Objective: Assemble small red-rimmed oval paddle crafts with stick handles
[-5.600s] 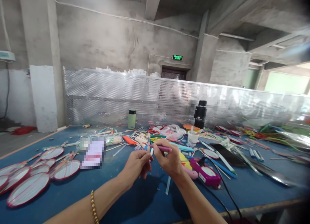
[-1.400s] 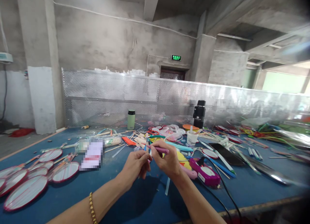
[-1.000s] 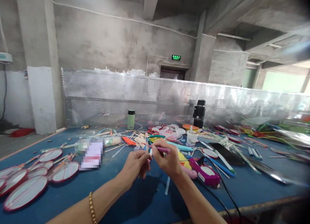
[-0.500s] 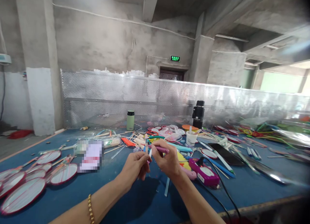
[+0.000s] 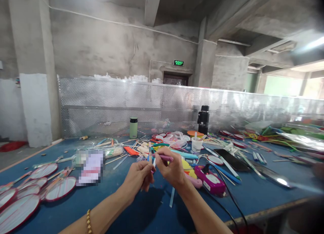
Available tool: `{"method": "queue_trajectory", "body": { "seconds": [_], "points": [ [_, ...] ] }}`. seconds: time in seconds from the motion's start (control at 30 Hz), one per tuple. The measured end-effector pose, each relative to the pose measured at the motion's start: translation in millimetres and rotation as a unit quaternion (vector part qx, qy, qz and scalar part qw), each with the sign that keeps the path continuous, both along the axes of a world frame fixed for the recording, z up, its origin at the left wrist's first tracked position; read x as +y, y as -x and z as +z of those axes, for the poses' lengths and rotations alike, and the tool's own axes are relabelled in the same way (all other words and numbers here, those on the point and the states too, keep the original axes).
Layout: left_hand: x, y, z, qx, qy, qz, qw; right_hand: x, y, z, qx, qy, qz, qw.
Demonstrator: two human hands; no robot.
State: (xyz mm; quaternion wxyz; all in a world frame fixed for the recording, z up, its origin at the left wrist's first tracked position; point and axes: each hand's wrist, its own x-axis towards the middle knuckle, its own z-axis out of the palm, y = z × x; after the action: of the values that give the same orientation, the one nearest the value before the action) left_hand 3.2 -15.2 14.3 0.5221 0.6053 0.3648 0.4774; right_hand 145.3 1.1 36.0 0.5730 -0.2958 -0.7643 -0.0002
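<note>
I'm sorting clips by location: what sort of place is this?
Probably a workshop or small factory: there's a bare concrete wall, a cluttered blue table and a cluster of similar red-rimmed discs.

A flat pale stick (image 5: 150, 149) in the left grip (image 5: 139, 175) stands left of a slender purple pen-shaped tool (image 5: 166, 157) in the right grip (image 5: 172, 168). On the blue flat surface (image 5: 141, 222), round white red-rimmed discs (image 5: 61, 189) lie left, a boxy purple device (image 5: 206, 176) right, and a cylindrical green bottle (image 5: 133, 130) behind.

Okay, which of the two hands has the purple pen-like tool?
The right hand: it grips the purple pen-like tool. The left hand instead pinches a thin upright strip, and a gold bead bracelet sits on that arm.
</note>
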Motion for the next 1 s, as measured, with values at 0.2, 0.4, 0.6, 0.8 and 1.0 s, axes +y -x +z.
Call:
{"method": "queue_trajectory", "body": {
  "seconds": [0.2, 0.4, 0.6, 0.8, 1.0],
  "points": [
    [0.0, 0.2, -1.1, 0.009, -0.004, -0.002, 1.000, -2.1, 0.3, 0.2, -0.001, -0.001, 0.008, 1.000],
    [1.0, 0.5, 0.1, 0.004, 0.004, 0.001, 1.000, -2.1, 0.4, 0.6, 0.007, -0.005, -0.004, 1.000],
    [3.4, 1.2, -3.2, -0.005, -0.003, -0.011, 1.000, -1.5, 0.8, 0.8, -0.007, 0.001, -0.017, 1.000],
    [7.4, 1.8, -6.1, -0.007, 0.000, -0.019, 1.000, -0.4, 1.0, 0.7, 0.007, -0.002, -0.011, 1.000],
    [7.5, 1.2, -5.8, 0.003, 0.001, -0.015, 1.000, 2.1, 1.6, -0.3, 0.004, 0.001, -0.003, 1.000]
  ]
}}
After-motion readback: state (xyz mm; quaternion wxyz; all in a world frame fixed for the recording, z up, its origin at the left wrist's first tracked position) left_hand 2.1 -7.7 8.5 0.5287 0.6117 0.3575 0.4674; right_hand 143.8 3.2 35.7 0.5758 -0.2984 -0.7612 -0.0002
